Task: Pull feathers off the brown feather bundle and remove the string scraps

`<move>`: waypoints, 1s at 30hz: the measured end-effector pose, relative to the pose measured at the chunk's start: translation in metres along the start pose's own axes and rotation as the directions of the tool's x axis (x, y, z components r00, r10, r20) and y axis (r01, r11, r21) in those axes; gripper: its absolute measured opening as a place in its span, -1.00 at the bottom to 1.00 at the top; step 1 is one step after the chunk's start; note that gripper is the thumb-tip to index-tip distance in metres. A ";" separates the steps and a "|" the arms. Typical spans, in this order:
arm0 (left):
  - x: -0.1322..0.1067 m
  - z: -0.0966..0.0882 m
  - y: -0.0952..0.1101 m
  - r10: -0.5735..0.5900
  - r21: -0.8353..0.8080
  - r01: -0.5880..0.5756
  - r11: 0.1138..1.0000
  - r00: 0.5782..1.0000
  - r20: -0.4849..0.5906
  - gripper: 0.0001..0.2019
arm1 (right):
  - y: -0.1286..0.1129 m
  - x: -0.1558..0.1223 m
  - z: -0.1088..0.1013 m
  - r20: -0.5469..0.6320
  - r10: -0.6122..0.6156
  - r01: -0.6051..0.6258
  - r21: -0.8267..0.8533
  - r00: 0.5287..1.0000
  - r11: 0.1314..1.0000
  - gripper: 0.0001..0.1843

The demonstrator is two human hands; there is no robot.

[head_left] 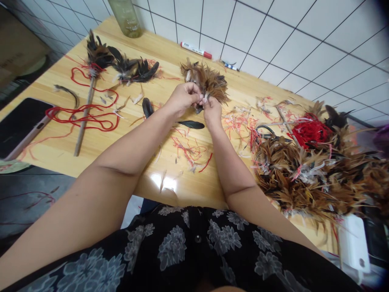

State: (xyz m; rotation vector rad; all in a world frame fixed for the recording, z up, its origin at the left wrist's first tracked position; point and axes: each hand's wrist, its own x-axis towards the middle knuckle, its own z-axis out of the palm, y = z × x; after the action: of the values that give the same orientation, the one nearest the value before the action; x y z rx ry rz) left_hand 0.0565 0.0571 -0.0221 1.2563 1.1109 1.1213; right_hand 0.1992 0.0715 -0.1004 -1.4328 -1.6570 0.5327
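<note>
Left, a smartphone, cropped by the frame. Centre, my left hand and right hand, fingers closed in tight pinches, hold the pale base of a brown feather bundle over the table; its plumes point wallward, long axis away from me, the base half-hidden by my fingertips. Right, a feather heap, also cropped.

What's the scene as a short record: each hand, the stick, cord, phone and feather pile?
Left hand: pinching the base of a brown feather bunch
Right hand: at the same base, close to the left hand
Stick: at left, dark feathers at its far end
Red cord: loose loops, some crossing the stick
Phone: far left, screen dark
Feather pile: at right, mostly brown
</note>
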 end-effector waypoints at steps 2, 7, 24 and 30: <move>0.002 -0.003 -0.001 -0.009 -0.020 0.009 1.000 1.000 0.007 -0.67 | 0.001 0.002 0.003 0.009 0.038 -0.038 0.053 0.999 0.998 -0.65; 0.004 -0.012 0.001 -0.058 -0.008 0.058 0.998 0.998 0.013 -0.69 | -0.006 0.001 -0.003 0.088 0.107 -0.119 0.138 0.990 0.983 -0.71; -0.010 0.008 0.011 0.124 0.450 -0.078 0.889 0.990 -0.073 -0.71 | -0.037 -0.010 -0.017 -0.050 0.246 -0.251 -0.137 0.968 0.958 -0.66; -0.006 0.009 0.005 0.072 0.312 -0.044 0.949 0.994 -0.080 -0.73 | -0.026 -0.007 -0.015 -0.048 0.215 -0.217 -0.043 0.975 0.975 -0.66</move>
State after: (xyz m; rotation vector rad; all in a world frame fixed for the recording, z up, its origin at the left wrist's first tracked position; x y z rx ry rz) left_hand 0.0642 0.0500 -0.0166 1.5008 1.3657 1.0847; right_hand 0.1958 0.0552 -0.0747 -1.6596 -1.4974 0.5815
